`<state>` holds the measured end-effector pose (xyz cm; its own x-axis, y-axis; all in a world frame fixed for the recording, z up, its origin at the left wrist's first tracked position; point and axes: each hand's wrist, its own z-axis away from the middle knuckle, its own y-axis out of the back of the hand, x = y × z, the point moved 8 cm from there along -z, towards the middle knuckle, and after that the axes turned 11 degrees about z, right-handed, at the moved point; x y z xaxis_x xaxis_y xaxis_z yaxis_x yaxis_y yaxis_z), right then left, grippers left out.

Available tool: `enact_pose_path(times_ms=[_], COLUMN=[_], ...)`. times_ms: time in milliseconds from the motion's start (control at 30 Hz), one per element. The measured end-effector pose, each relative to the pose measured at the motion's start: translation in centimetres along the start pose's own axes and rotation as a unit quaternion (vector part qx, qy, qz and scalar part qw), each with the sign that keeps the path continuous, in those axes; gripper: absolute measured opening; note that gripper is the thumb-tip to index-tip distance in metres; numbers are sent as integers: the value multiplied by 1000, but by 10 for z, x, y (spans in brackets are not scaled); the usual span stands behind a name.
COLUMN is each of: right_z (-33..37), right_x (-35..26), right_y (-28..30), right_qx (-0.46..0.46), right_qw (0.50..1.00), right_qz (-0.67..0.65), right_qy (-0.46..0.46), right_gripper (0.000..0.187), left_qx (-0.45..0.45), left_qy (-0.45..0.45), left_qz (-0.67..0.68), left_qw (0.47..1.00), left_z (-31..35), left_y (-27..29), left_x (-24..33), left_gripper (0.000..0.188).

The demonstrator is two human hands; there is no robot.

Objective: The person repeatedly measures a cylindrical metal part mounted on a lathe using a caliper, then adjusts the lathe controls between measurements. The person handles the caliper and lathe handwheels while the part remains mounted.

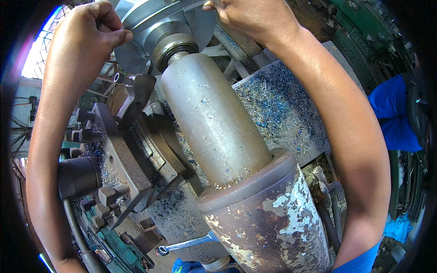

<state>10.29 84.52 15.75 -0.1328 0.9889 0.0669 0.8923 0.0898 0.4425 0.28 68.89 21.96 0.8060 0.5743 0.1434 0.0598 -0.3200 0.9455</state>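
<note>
My left hand [84, 38] is raised at the upper left, thumb and fingers pinched together at the near left edge of a grey metal workpiece [170, 27] with round, stepped faces. On the other side of that workpiece my right hand [257, 20] has its fingers curled in at the top edge of the view. Whatever either pinch holds, if anything, I cannot make out. Against the workpiece's middle bears a lathe centre [175, 48], carried by the thick steel tailstock quill [214, 118]. The quill comes out of a tailstock [268, 218] with flaking paint.
Left of the quill stands a tool post [118, 154] with several square-headed bolts and a lever handle. A combination spanner [189, 243] lies beside the tailstock. Blue and silver chips cover the lathe bed [282, 109]. A person's blue clothing [395, 113] shows at the right.
</note>
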Motion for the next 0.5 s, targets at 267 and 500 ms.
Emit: enact_pose_path(times_ms=[267,500], right_z=[-2,-2], right_x=[-4,-5], right_y=[3,3], right_qx=[21,5], right_qw=[1000,1000], right_qz=[2,6], right_qy=[5,-6], right_gripper=[9,9], left_qx=[35,33], left_qy=[-17,-5], left_qz=[-1,-3], left_qw=[999,999], left_z=[5,6], left_y=[5,6], left_x=[13,14], left_gripper=[15,15])
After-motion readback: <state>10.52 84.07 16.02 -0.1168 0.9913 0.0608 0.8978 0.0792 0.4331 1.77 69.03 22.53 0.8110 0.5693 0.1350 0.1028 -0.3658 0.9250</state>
